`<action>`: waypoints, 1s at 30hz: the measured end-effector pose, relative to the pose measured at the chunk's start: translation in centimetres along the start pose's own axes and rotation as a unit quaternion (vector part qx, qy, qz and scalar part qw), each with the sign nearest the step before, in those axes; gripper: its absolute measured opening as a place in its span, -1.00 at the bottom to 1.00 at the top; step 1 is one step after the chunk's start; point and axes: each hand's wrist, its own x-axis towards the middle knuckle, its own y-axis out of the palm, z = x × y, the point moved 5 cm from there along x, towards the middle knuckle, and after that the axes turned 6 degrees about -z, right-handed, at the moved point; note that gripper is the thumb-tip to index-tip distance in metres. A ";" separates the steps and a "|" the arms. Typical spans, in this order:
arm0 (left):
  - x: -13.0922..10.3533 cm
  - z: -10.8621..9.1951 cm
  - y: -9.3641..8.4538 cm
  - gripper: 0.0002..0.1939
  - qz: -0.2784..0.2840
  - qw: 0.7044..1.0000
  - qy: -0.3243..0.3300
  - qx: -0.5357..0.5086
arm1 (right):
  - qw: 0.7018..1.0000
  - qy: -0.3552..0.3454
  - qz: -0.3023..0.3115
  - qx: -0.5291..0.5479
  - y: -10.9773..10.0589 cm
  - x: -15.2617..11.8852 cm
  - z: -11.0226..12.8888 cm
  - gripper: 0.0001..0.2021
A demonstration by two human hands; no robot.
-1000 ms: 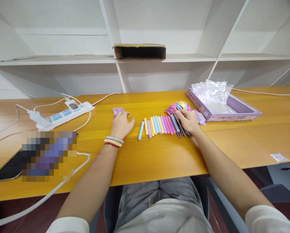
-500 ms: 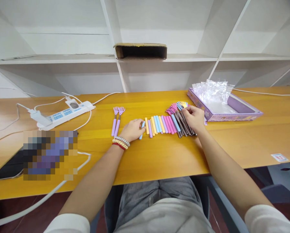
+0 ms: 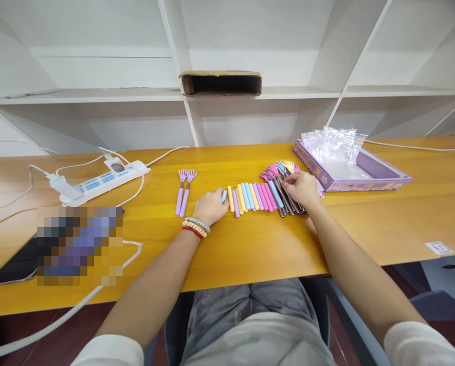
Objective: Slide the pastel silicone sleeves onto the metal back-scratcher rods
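Observation:
At the left end of a row of coloured handles (image 3: 263, 196), my left hand (image 3: 211, 206) is closed round a light blue handle (image 3: 224, 196), mostly hidden by its fingers. My right hand (image 3: 301, 188) has its thumb and fingers pinched on a back scratcher's dark metal rod in the pile of rods (image 3: 286, 202); its exact hold is partly hidden. Pink, blue and yellow hand-shaped scratcher heads (image 3: 271, 172) show at the pile's far end. Two purple back scratchers (image 3: 183, 193) with handles on lie side by side, left of my left hand.
A purple box (image 3: 364, 186) holding clear plastic bags (image 3: 334, 145) stands at the right. A power strip (image 3: 105, 180) with cables and a dark phone (image 3: 16, 262) lie on the left. Behind the table, an open cardboard box (image 3: 221, 74) sits on the white shelf.
My right hand has shifted slightly left and down along the rods. My left hand has turned a little, and its blue handle is now more covered by the fingers.

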 end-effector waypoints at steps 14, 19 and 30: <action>0.2 0.4 0.3 -0.64 0.014 0.999 -0.005 -0.029 | 0.999 -0.012 -0.001 -0.042 0.6 -0.4 0.2 -0.81; 0.2 0.2 0.0 -0.64 0.017 0.999 -0.006 -0.032 | 0.998 0.003 0.013 -0.065 0.8 -0.5 0.1 -0.77; 0.3 0.3 0.2 -0.65 0.013 0.999 -0.002 -0.040 | 0.998 0.001 0.009 -0.070 1.4 -0.6 0.1 -0.76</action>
